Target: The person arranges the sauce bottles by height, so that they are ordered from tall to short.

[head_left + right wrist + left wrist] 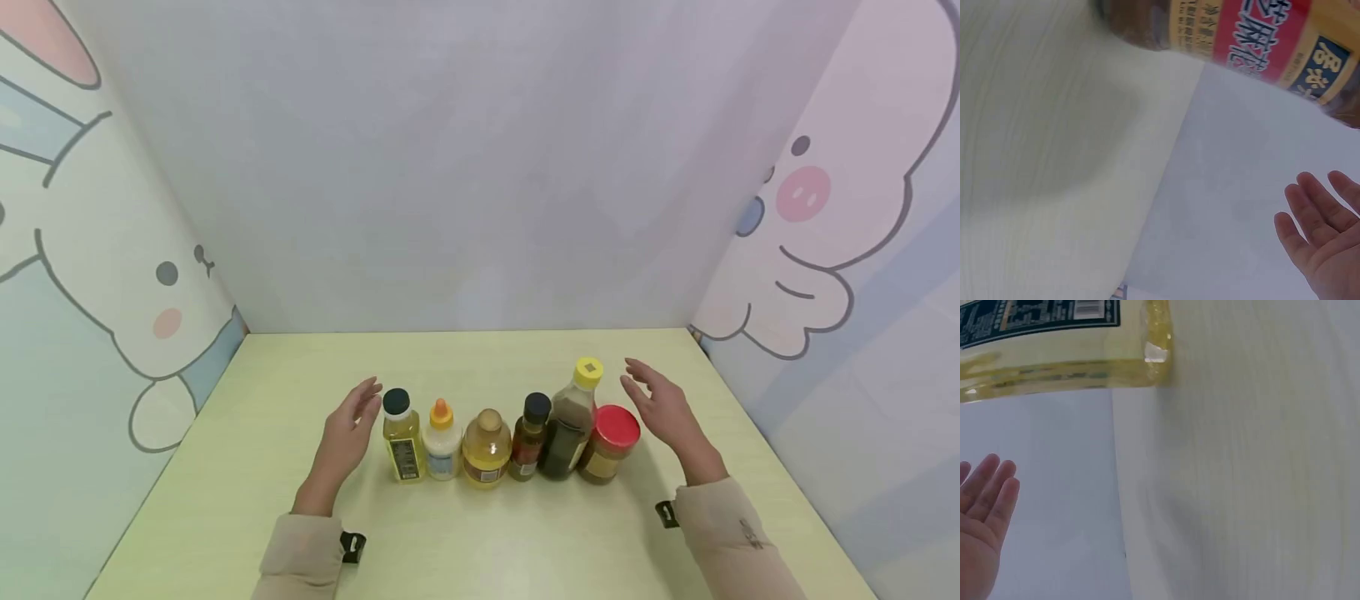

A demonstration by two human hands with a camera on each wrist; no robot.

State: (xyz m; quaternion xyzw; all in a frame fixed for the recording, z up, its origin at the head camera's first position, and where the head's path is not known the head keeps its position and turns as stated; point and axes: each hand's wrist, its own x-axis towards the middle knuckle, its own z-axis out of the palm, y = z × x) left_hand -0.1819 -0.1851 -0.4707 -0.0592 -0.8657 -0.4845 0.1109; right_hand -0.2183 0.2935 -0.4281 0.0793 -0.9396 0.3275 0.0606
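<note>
Several bottles and a jar stand upright in a row between my two hands in the head view. At the left end, my left hand point(350, 429) is open beside a square bottle of yellow oil point(405, 442) with a dark cap. My right hand point(663, 412) is open at the other end, near a red-lidded jar point(615, 429) of brown paste. Between them come a white squeeze bottle point(442, 442) with an orange tip, a round amber bottle point(487, 450), a small black-capped bottle point(529, 437) and a tall dark sauce bottle point(572, 421) with a yellow cap.
The pale wooden table point(480, 550) has a plain grey wall point(465, 167) behind it. Side panels bear a cartoon rabbit point(127, 275) on the left and a cartoon pig point(840, 192) on the right.
</note>
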